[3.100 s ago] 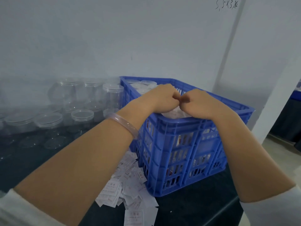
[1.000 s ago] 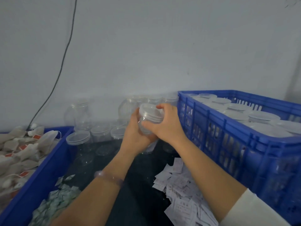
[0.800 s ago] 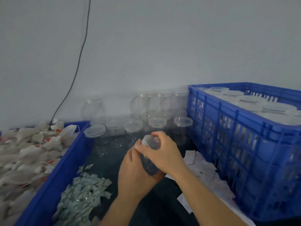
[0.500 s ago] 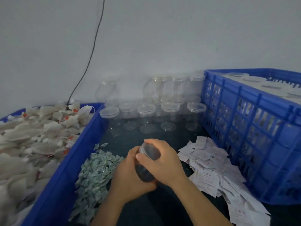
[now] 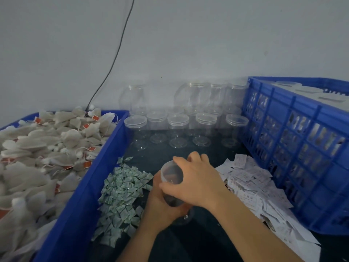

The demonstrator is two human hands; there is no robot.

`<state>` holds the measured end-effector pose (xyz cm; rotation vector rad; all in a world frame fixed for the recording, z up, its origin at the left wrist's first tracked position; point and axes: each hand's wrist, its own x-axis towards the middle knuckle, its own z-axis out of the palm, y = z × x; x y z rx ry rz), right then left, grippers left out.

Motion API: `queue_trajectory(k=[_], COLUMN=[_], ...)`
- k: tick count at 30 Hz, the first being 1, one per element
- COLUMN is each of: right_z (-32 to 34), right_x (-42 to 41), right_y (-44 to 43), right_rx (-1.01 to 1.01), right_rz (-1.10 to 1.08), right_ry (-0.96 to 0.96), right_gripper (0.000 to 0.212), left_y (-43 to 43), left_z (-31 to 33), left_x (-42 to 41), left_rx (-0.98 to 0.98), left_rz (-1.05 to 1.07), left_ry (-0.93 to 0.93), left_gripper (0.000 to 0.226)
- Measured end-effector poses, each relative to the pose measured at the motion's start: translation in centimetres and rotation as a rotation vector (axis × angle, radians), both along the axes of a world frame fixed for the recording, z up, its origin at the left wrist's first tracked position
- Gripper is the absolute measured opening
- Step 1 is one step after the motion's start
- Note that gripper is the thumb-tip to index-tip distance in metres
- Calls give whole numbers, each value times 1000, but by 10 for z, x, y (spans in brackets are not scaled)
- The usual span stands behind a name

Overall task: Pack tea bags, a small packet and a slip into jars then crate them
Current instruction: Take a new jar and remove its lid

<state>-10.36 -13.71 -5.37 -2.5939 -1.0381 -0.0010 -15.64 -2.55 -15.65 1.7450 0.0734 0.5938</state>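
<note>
Clear plastic jar (image 5: 171, 175) is gripped low by the left hand (image 5: 159, 206), its top clasped by the right hand (image 5: 199, 183). Print on white paper slips (image 5: 251, 188) is blurred, unreadable.

- Dark, slightly glossy tabletop (image 5: 160, 154), runs back to the wall.
- Blue slatted crate (image 5: 279, 108) sits on the right side, using that as my reference.
- Pile of white printed slips (image 5: 251, 188) right up against the crate's left wall.
- Heap of little green-and-white packets (image 5: 120, 195) further left, past the slips.
- Row of clear lidded jars (image 5: 178, 123) by the crate's far-left corner, with taller jars (image 5: 196, 95) behind them at the wall.
- Blue bin (image 5: 85, 195) heaped with tea bags (image 5: 37, 148), well to the left of the crate.
</note>
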Motion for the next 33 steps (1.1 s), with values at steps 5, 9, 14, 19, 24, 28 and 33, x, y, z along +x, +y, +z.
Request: queue_trajectory(k=[5,9,14,19,24,28,33], right_z=[15,16,19,19,21,21,25], right_x=[4,-5,-3,-8,-6,-2,7], right_y=[-5,9,11,15,16,17,5], right_rx=[-6,-129,-115,-136,-117,-239,-137], right_rz=[105,-61,111,74,61,22,248], right_ry=[176,-12,67,-66,-74,-45,126], right_gripper=[87,91,90,82,98,83,83], left_y=[2,1,1,2,0,2,2], left_z=[-3,-2,-2,-3,-4,-5,-3], left_x=[-2,-3,-4,-4,-3,-4,-3], left_rx=[-28,-38,8,-5,-1,-10,35], left_rz=[-21,-24,-13,-24,-6,-10,1], left_ry=[35,45,31,25,41,46,31], left_gripper=[83,87,82,88,83,90,85])
